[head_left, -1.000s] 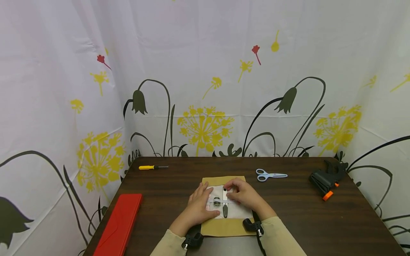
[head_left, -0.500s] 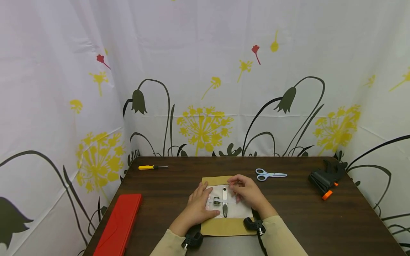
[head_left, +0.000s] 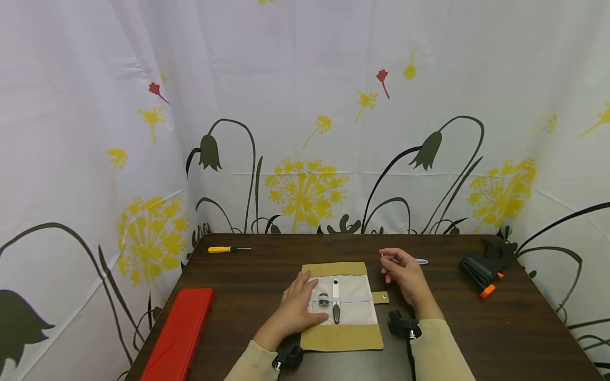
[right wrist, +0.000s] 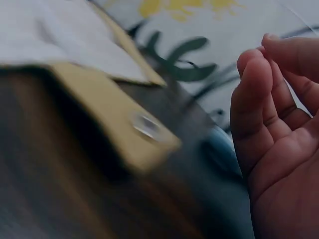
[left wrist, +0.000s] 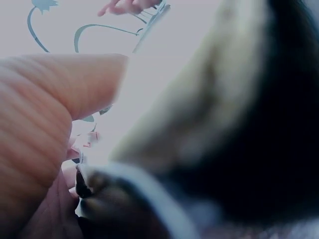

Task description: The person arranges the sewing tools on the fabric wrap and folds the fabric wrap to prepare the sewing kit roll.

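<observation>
An unfolded tan fabric pouch (head_left: 341,338) with a white lining lies in the middle of the table. My left hand (head_left: 295,308) rests on its left side, fingers spread. Under a thin elastic band (head_left: 355,301) sit a small dark spool (head_left: 323,300) and a slim white tool with a dark tip (head_left: 336,313). The pouch's snap tab (head_left: 380,297) sticks out to the right. My right hand (head_left: 406,276) is over the light blue scissors (head_left: 422,261), covering their handles in the head view. Its fingers (right wrist: 251,92) are loosely bent, with nothing seen between them.
A yellow-handled screwdriver (head_left: 220,249) lies at the back left. Along the left edge is a long red case (head_left: 177,336). A black clamp with orange tips (head_left: 485,265) lies at the right. A grey mat (head_left: 350,366) shows at the front, and a flowered curtain (head_left: 305,106) hangs behind.
My right hand has left the pouch and moved right and back to the scissors, uncovering the snap tab. The left hand has stayed in place on the pouch.
</observation>
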### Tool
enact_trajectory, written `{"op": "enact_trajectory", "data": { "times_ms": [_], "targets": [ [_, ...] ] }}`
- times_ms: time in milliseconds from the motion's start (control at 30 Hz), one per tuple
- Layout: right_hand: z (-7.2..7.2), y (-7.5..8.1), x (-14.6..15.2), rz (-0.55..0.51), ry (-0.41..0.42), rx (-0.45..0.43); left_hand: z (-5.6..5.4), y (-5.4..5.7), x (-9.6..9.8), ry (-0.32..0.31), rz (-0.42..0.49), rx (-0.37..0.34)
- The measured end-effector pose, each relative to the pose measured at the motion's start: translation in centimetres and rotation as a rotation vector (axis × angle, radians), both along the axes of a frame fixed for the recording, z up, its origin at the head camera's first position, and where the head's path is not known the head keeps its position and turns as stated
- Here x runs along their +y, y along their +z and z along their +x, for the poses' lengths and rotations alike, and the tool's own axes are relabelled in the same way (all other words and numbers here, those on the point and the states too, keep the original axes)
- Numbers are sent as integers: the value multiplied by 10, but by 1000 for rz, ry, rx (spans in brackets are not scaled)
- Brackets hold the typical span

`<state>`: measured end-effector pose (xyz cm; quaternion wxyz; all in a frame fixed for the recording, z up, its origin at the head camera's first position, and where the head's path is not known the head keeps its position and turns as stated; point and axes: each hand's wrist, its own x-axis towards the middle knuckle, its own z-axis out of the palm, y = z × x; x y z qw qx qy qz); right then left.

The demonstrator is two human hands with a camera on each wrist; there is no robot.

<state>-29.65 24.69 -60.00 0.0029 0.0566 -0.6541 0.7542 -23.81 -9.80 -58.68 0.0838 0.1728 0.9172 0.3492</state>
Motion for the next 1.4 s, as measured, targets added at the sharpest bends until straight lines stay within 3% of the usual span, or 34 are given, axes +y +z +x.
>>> {"op": "enact_trajectory", "data": {
  "times_ms": [233, 367, 467, 633, 867, 1033, 1400],
  "targets": [
    [8, 11, 41, 214, -310, 52, -1, -1, 2, -5, -9, -7],
    [8, 12, 45, 355, -405, 76, -2, 2, 2, -6, -12, -11],
    [8, 13, 45, 467, -431, 86, -2, 5, 2, -7, -10, -4],
    [8, 11, 45, 568, -394, 85, -1, 8, 3, -12, 2, -1],
    [4, 11, 51, 553, -306, 53, -3, 7, 4, -17, -4, 4],
    [1, 9, 50, 624, -215, 11, -3, 4, 3, -9, -18, -2],
    [-1, 2, 40, 751, -137, 52, 1, 2, 0, -5, 0, 1]
  ]
}}
